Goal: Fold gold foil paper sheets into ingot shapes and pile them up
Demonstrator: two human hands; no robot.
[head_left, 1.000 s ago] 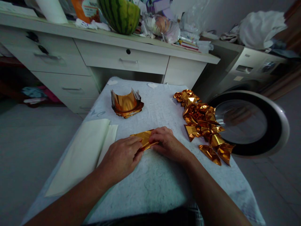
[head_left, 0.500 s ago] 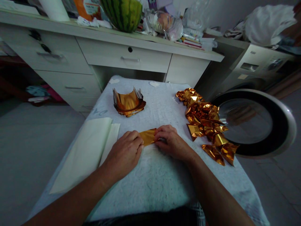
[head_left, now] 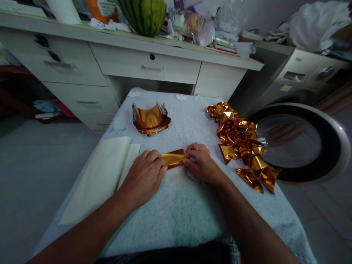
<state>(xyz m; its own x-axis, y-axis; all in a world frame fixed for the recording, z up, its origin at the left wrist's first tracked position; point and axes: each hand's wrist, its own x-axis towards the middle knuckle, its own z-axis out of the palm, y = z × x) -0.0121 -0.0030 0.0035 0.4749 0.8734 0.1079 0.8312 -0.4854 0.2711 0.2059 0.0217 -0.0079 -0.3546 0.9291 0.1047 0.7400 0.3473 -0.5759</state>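
Note:
A flat strip of gold foil (head_left: 173, 158) lies between my two hands on the cloth-covered table. My left hand (head_left: 147, 172) is closed on its left end, fingers curled over it. At the right end, my right hand (head_left: 200, 160) pinches the foil's edge between thumb and fingers. Beyond them stands a curved stack of gold foil sheets (head_left: 150, 119). Folded gold foil pieces (head_left: 239, 134) form a pile on the right side of the table. White paper sheets (head_left: 100, 172) lie beside my left forearm.
Past the table, a white counter with drawers (head_left: 148, 68) holds a cut watermelon (head_left: 144, 16), a glass bowl and plastic bags. A washing machine (head_left: 305, 77) is at the right, its round door (head_left: 345, 146) open beside the table edge.
My right hand has shifted slightly up and right, showing more of the strip's right end. My left hand has moved a little to the left.

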